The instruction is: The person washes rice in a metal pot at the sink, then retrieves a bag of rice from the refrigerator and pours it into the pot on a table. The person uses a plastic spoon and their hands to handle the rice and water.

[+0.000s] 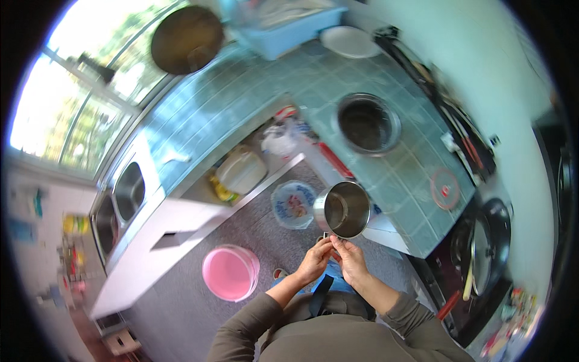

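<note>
A stainless steel pot (342, 210) is held out in front of my body, its open top facing up towards me. My left hand (315, 259) and my right hand (350, 261) meet at the handle on the pot's near side, both gripping it with the fingers close together. The pot's inside looks bare, with a pale ring on its bottom. Beyond it, on the green tiled counter (402, 181), stands a larger round metal pot (367, 125). A clear round lid (444, 189) with a red centre lies to the right.
On the floor stand a pink bucket (230, 273) and a clear patterned basin (295, 204). At the left is a double sink (129, 191). A wok with a glass lid (483, 258) sits on the stove at the right. A blue plastic bin (289, 31) and white plate (349, 41) are farther back.
</note>
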A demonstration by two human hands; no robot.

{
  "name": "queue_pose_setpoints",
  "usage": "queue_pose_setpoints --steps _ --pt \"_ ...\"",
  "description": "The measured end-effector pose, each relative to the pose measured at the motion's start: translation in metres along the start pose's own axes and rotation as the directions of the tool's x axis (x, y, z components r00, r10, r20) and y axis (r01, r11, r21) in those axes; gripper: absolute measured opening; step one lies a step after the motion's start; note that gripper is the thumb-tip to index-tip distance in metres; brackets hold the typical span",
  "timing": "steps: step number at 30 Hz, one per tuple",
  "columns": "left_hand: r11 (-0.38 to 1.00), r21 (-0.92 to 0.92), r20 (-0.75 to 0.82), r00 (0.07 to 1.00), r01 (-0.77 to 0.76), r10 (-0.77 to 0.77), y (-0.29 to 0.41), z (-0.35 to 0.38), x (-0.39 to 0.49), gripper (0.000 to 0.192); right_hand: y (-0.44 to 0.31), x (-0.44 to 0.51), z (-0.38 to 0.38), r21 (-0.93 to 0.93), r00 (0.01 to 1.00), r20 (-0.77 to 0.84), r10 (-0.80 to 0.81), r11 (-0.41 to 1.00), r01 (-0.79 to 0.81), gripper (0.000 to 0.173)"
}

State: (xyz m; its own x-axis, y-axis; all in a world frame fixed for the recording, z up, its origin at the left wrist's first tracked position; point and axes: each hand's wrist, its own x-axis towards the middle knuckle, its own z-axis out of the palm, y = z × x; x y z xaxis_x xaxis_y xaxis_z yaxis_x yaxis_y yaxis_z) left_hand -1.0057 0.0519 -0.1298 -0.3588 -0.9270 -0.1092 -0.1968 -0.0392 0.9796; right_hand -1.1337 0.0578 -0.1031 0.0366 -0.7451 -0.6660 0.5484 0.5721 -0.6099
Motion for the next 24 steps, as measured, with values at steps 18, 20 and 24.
queue_pose_setpoints --steps 18,20,24 --pt "0.799 -0.485 -0.787 0.22 0.356 -0.576 -0.202 -0.068 -0.435 0.018 0.376 0.07 0.185 -0.767 0.665 0.502 0.552 -0.07 0.638 0.024" --pt "0.742 -0.574 -0.749 0.144 0.345 -0.647 -0.219 -0.06 -0.464 0.018 0.445 0.094 0.187 -0.521 0.56 0.659 0.502 -0.233 0.821 0.024" --pt "0.616 -0.748 -0.638 -0.011 0.246 -0.77 -0.246 -0.05 -0.494 0.019 0.568 0.152 0.186 -0.027 0.41 0.617 0.672 -0.502 0.864 0.017"
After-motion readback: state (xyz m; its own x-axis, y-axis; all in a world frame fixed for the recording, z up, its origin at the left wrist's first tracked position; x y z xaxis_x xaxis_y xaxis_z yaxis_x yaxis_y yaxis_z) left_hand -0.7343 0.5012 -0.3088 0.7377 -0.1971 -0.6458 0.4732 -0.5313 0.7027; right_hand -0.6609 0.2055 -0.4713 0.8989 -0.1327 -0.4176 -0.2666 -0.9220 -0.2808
